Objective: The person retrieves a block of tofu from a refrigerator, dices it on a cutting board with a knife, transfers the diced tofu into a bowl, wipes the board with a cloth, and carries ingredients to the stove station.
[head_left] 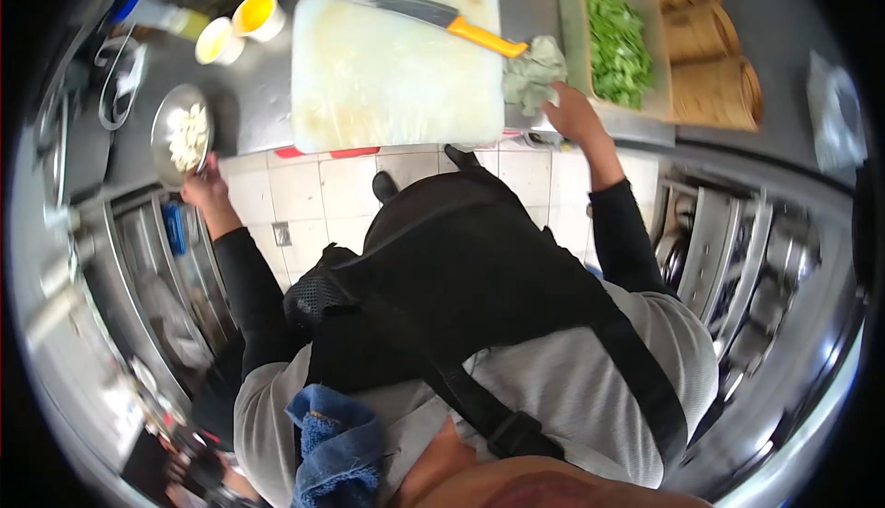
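My left hand [207, 187] grips the near edge of a metal bowl [164, 159] at the counter's left front. Pale chopped pieces [190, 135], too small to name surely, lie in the bowl. On the other side, my right hand [579, 116] has its fingers closed at the lower edge of a crumpled grey-green cloth [536, 70]. Between the hands lies a white cutting board [392, 75]. Across its back right corner rests a knife [442, 17], its yellow handle reaching over the board's right edge towards the cloth.
A bin of chopped greens [619, 47] stands right of the cloth, beside several bamboo steamers [710, 88]. Two small white cups [258, 17] with yellow contents and a blue-capped bottle [157, 12] stand at the back left. Drawers [161, 268] flank me below.
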Demonstrator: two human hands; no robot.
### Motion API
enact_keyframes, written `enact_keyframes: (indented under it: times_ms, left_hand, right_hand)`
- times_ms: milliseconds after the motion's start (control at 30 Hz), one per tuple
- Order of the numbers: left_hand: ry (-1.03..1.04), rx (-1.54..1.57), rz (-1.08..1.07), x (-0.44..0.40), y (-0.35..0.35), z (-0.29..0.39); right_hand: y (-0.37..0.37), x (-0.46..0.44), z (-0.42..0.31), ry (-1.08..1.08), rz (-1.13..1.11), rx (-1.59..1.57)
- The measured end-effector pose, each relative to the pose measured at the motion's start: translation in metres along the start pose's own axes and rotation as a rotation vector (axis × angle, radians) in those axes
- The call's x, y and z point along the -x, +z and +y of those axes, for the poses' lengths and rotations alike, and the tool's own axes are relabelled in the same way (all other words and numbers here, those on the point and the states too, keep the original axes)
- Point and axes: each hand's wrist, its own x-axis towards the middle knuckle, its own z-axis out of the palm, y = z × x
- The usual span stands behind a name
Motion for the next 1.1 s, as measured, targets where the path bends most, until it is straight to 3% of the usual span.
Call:
enact_keyframes:
  times_ms: [67,133,200,233,267,300,333,367,400,433,467,533,600,633,667,767,800,867,967,1033,1067,1100]
  left_hand:
    - [0.085,0.089,0.069,0.014,0.018,-0.004]
    - [0.038,0.083,-0.097,-0.022,0.002,-0.01]
    - [-0.013,0.135,-0.166,-0.052,-0.016,-0.012]
    - [0.091,0.059,-0.059,-0.016,-0.003,-0.009]
    - [0.078,0.085,0.156,0.061,0.027,0.01]
    - [0.144,-0.03,0.12,0.049,-0.008,0.002]
    - [0.067,-0.119,0.139,0.08,-0.015,0.007]
    - [0.111,-0.149,0.131,0.118,-0.007,0.002]
    - [0.123,-0.226,-0.083,0.16,-0.003,-0.001]
    - [0.061,-0.338,-0.313,0.176,-0.001,-0.013]
    - [-0.012,-0.513,-0.588,0.193,0.013,-0.023]
    - [-0.57,-0.433,-1.0,0.257,0.088,-0.007]
    - [-0.943,-0.248,-1.15,0.296,0.127,-0.019]
    - [-0.995,-0.057,-1.087,0.313,0.139,-0.027]
    - [-0.847,-0.14,-0.996,0.304,0.135,-0.032]
    - [-0.34,-0.353,-0.74,0.252,0.124,-0.028]
    - [-0.121,-0.405,-0.672,0.236,0.122,-0.011]
    - [0.645,-0.742,-0.582,0.176,0.118,-0.014]
    - [0.472,-1.054,-0.457,0.105,0.14,-0.057]
    - [0.658,-1.169,-0.735,0.077,0.158,-0.08]
    - [0.741,-1.222,-0.884,0.067,0.16,-0.095]
    - [1.002,-1.266,-0.932,0.06,0.15,-0.115]
  right_hand:
    - [0.042,0.004,-0.002,0.046,0.261,0.006]
    - [0.052,0.005,-0.04,0.133,0.467,-0.002]
    - [0.057,-0.007,-0.029,0.259,0.358,-0.006]
    - [0.063,-0.01,-0.021,0.31,0.296,-0.014]
    - [0.07,-0.003,-0.012,0.281,0.448,-0.014]
    - [0.053,0.011,-0.025,0.401,0.457,-0.005]
    - [0.05,0.029,-0.022,0.374,0.653,-0.067]
    - [0.012,0.05,-0.062,0.434,0.563,-0.345]
    - [-0.004,0.062,-0.078,0.39,0.534,-0.69]
    - [-0.002,0.067,-0.089,0.242,0.628,-1.024]
    - [-0.008,0.069,-0.108,0.125,0.602,-1.06]
    - [-0.002,0.06,-0.161,-0.112,0.393,-1.016]
    - [0.026,0.043,-0.228,-0.486,0.337,-0.661]
    - [0.041,0.043,-0.264,-0.545,0.125,-0.607]
    - [0.049,0.04,-0.285,-0.601,-0.081,-0.541]
    - [0.029,0.027,-0.291,-0.632,-0.282,-0.901]
    - [0.027,0.012,-0.272,-0.545,-0.229,-0.874]
    - [0.016,-0.017,-0.229,-0.349,-0.078,-0.749]
    - [0.015,-0.062,-0.176,-0.216,0.145,-0.333]
    - [0.017,-0.082,-0.153,-0.136,0.209,0.014]
    - [0.025,-0.097,-0.135,-0.123,0.235,0.031]
    - [0.036,-0.111,-0.114,-0.11,0.249,0.05]
